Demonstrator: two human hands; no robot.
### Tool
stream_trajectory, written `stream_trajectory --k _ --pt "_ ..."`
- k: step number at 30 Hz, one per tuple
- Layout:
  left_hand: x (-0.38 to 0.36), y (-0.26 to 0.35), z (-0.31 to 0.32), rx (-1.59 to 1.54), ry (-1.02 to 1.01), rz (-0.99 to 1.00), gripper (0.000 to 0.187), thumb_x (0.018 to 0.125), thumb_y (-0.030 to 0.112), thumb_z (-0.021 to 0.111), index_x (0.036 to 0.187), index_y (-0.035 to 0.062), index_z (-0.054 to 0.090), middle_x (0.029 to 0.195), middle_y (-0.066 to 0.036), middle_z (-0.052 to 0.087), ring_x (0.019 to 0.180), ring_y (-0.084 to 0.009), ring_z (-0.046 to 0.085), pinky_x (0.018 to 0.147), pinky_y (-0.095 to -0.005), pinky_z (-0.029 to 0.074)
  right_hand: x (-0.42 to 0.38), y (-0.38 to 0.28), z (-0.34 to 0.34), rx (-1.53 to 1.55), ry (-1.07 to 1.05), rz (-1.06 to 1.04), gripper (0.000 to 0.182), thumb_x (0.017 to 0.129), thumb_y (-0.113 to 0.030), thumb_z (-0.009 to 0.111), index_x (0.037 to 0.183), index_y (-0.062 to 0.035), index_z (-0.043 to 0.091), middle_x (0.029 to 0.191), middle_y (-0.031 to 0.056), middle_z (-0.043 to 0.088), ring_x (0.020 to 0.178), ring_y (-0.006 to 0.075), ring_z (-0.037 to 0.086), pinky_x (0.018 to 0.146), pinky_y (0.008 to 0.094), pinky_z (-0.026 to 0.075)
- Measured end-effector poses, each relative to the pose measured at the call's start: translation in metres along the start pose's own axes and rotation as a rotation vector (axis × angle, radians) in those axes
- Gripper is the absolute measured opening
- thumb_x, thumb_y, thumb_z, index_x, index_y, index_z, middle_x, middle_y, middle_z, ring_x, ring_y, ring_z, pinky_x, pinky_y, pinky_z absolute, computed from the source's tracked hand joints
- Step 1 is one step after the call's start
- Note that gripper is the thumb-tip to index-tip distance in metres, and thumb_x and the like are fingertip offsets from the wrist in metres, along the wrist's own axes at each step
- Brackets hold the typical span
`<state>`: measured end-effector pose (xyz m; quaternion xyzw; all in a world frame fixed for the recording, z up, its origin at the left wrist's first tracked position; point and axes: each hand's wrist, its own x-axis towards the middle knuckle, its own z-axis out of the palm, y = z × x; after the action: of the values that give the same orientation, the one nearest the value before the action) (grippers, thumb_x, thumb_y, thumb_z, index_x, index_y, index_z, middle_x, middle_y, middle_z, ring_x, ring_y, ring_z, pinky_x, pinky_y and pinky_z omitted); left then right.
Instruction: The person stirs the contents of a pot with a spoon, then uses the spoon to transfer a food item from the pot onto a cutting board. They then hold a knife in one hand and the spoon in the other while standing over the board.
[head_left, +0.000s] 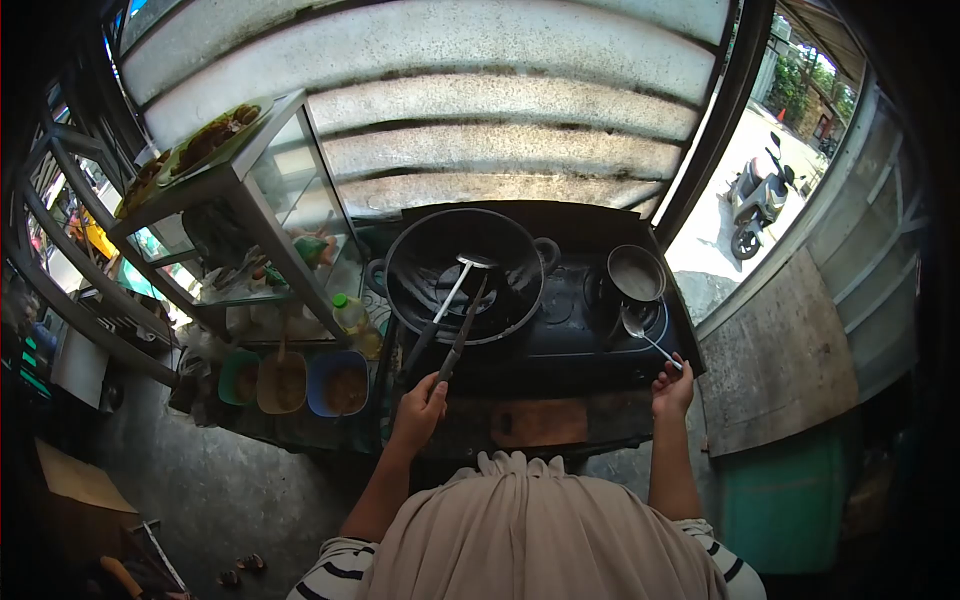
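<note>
My left hand (418, 412) is closed around the handle of a long dark utensil with a tapering, knife-like end (470, 318), which points over the large black wok (410, 250). Beside it, a spatula with a black handle (424, 336) and a pale metal shaft leans into the wok, its head near the middle. My right hand (674, 388) grips the end of a metal spoon (650, 340). The spoon's bowl is at the near edge of a small round pan (637, 272) on the right burner.
The black stove (575, 345) stands against a slatted wall (520, 105). To the left are a glass display case (285, 180), a green-capped bottle (348, 313) and several plastic tubs, one blue (322, 368). A wooden board (540, 423) lies below the stove's front. Outside, a scooter (762, 195) is parked.
</note>
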<state>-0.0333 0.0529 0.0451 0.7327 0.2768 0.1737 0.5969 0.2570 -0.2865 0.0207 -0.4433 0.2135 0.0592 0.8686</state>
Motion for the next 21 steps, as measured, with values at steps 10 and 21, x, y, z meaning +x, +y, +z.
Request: stream_trajectory --k 10,21 --pt "0.012 0.014 0.028 0.049 -0.092 0.002 0.036 0.092 0.028 0.051 0.115 0.0003 0.056 0.059 0.000 0.053 0.053 -0.0059 0.049 0.051 -0.0231 0.038 0.020 -0.017 -0.023 0.068 0.050 0.024 0.030 0.093 -0.036 0.045 0.100 -0.0121 0.061 0.072 -0.0011 0.055 0.053 0.0090 0.044 0.046 0.0223 0.032" --pt "0.029 0.033 0.081 0.045 -0.113 -0.010 0.035 0.092 0.028 0.052 0.113 0.0006 0.057 0.060 0.000 0.053 0.055 -0.0056 0.049 0.051 -0.0228 0.039 0.070 -0.052 -0.031 0.107 0.066 0.073 0.031 0.093 -0.037 0.042 0.095 -0.0138 0.063 0.069 -0.0030 0.054 0.053 0.0092 0.044 0.046 0.0229 0.032"
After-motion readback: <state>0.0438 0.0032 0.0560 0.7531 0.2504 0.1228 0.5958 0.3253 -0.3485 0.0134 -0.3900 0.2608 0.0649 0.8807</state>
